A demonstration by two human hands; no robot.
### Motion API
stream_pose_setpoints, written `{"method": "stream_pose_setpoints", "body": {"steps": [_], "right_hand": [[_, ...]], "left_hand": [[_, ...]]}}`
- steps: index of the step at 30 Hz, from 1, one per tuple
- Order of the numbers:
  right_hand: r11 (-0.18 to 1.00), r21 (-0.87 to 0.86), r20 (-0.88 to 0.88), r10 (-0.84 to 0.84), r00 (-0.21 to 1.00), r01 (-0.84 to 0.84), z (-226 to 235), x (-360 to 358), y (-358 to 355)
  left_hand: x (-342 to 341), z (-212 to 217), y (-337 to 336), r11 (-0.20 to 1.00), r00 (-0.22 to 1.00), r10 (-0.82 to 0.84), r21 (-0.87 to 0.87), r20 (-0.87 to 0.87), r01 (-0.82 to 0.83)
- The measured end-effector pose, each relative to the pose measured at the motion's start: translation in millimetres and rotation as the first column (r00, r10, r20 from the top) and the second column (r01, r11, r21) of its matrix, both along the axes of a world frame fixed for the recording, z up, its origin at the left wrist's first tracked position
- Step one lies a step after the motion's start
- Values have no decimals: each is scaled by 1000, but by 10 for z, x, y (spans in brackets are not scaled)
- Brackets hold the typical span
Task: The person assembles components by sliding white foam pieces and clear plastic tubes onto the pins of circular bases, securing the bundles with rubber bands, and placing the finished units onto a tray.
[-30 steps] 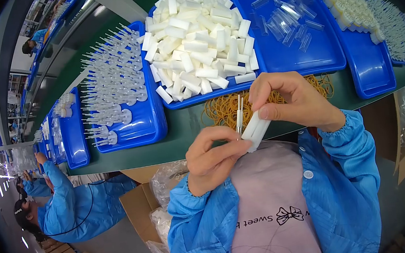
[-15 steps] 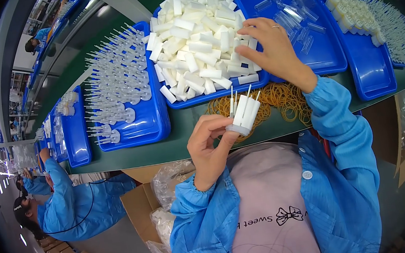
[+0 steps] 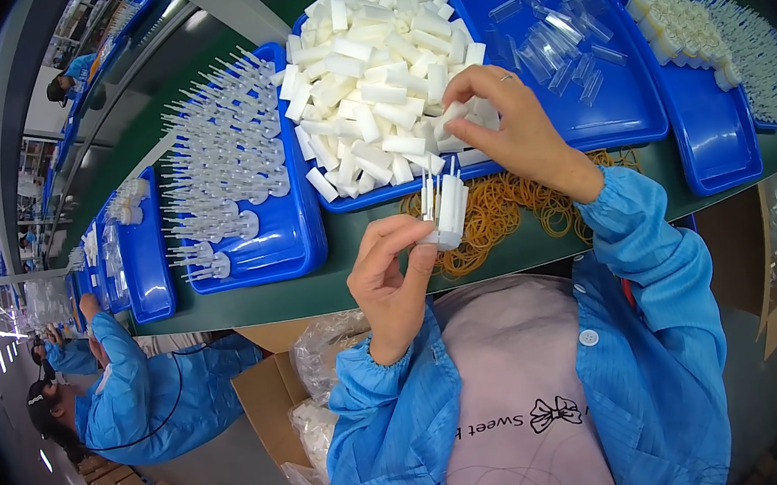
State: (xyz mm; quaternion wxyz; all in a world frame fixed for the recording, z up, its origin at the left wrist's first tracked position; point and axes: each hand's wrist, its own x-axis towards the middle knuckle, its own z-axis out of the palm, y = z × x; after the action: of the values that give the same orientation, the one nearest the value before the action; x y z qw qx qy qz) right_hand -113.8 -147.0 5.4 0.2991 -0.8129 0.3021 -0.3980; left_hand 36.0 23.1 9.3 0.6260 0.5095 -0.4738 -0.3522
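White plastic makes up the small bundle pinched in the left hand, just above the near edge of the green bench: short blocky pieces with thin stems standing up, fingers closed round the lower end. It looks light and stiff, the stems probably easy to bend, so the blocky base seems the safest grip. Behind it lies a loose heap of tan rubber bands, soft and stretchy. Farther on, the right hand reaches into a blue tray, fingertips closing on one of the white blocks. Beyond lie clear tubes.
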Motion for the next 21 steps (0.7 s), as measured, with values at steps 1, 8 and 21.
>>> {"method": "stream_pose_setpoints", "body": {"steps": [1,8,21], "right_hand": [[988,153,137,-14,990,-7,47,-2,28],[733,590,327,167,930,-339,255,-113,70],[554,699,356,279,892,-452,319,-116,177]], "left_hand": [[3,3,6,1000,1000,3,2,0,-3],[-37,68,-1,996,975,60,-81,213,-44],[16,171,8,993,904,-19,-100,426,67]]}}
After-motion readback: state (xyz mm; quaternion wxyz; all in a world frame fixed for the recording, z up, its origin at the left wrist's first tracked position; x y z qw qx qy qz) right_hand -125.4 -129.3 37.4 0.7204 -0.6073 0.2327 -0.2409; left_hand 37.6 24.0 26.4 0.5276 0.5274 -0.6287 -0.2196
